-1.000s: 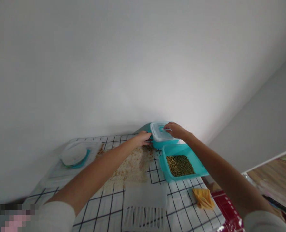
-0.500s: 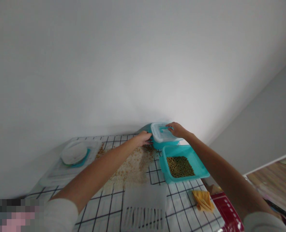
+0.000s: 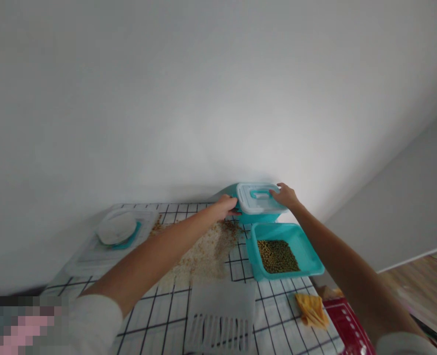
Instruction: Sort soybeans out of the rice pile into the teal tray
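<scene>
At the back of the table stands a teal plastic box [image 3: 260, 218] with a white lid [image 3: 246, 201] that has a teal handle [image 3: 261, 194]. My left hand [image 3: 227, 205] grips the box's left side, its fingers partly hidden. At the lid's right edge, my right hand [image 3: 285, 195] is closed, thumb on top near the handle. In front sits an open teal container [image 3: 310, 254] with green and tan beans [image 3: 278, 257] heaped at its left. Pale grains and brown bits [image 3: 203, 251] lie spread over the table beside my left forearm.
A slotted white plastic piece [image 3: 221, 305] lies at the front of the grid-patterned tablecloth [image 3: 273, 315]. Clear lids with a white bowl [image 3: 117, 228] and a teal item are on the left. A yellow cloth [image 3: 312, 310] lies by the right edge, near a red package [image 3: 347, 323].
My right hand has shifted from the lid's handle to its right edge. My left hand stays at the box's left side. The view has moved slightly.
</scene>
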Tool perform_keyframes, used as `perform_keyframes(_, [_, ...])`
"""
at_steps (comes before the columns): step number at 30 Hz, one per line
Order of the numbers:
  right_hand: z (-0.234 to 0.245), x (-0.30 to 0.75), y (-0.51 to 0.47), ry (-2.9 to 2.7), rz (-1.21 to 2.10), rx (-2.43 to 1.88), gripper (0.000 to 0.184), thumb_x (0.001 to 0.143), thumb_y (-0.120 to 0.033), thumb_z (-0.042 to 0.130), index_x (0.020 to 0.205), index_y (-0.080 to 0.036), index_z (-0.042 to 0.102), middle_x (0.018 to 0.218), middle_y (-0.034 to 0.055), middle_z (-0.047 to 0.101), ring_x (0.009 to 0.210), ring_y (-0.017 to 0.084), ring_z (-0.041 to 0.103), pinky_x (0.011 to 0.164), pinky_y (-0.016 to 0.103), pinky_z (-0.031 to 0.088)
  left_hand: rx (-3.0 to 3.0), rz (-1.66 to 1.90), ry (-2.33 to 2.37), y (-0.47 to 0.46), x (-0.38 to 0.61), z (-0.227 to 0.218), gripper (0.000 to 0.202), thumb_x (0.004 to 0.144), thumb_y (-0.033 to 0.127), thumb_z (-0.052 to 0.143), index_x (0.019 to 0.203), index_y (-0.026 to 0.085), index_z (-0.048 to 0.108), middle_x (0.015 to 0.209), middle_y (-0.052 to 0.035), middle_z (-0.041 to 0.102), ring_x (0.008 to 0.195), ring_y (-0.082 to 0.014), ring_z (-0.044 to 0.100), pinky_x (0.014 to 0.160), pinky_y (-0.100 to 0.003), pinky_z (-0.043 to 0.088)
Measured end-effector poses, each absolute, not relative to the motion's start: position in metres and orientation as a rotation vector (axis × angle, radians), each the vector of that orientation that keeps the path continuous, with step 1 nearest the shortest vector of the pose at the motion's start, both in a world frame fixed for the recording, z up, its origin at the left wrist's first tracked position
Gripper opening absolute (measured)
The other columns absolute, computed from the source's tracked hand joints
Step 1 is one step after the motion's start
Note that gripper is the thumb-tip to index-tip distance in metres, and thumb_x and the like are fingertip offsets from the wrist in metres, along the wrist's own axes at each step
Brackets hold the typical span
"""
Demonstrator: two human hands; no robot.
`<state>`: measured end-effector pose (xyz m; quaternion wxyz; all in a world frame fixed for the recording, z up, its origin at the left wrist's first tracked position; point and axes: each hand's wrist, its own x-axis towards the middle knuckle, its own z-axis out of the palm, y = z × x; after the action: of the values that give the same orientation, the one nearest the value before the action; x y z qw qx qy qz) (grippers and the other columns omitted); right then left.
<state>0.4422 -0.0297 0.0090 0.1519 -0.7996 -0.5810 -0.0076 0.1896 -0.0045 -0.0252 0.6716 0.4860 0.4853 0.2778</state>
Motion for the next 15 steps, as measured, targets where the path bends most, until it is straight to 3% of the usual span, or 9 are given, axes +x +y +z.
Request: perform_keyframes(15, [0.039,0.436,-0.031,-1.394,0.137,-2.033,0.035,0.098,-0.042,0.063,0.121,-0.016,0.064,0.117,0.0077,0.068,0.098,0.02,0.069,0.085,0.041,0.059,1.191,0.739,1.09,-0.003,0.166,0.012,0.036,0.097,0.038,0.063,0.127,0.017,0.06,0.127,-0.0106,0.063,0.107,-0.0232,0.066,0.09,-0.045,0.058])
